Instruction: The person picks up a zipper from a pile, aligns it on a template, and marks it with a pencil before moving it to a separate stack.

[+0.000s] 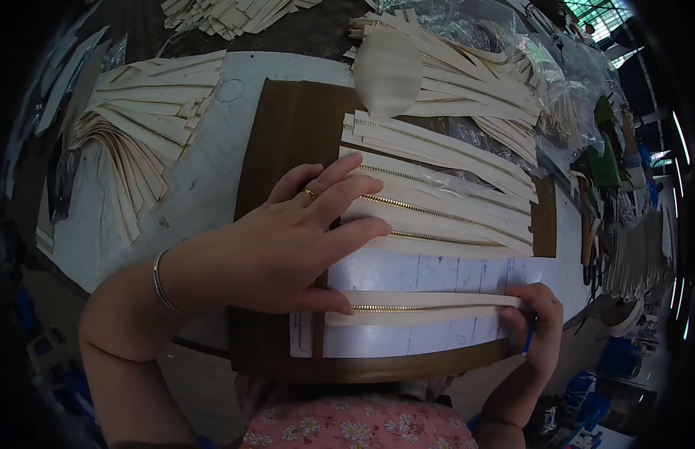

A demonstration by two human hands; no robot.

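A cream zipper tape (430,307) with gold teeth lies lengthwise across a white marked board (407,344) in front of me. My left hand (288,232) is spread open, its fingertips resting on the left ends of several more zipper tapes (452,213) laid side by side. Its thumb presses on the left end of the near tape. At that tape's right end, my right hand (534,318) is closed, with thumb and fingers pinching it. A thin blue stick-like thing, perhaps a pen (528,337), shows by the right palm; most of it is hidden.
Under the white board lies a brown board (288,120). Bundles of zipper tapes sit at the left (149,112) and top (228,15). A pale oval piece (389,72) lies over another tape pile (475,82), beside clear plastic wrapping (564,90).
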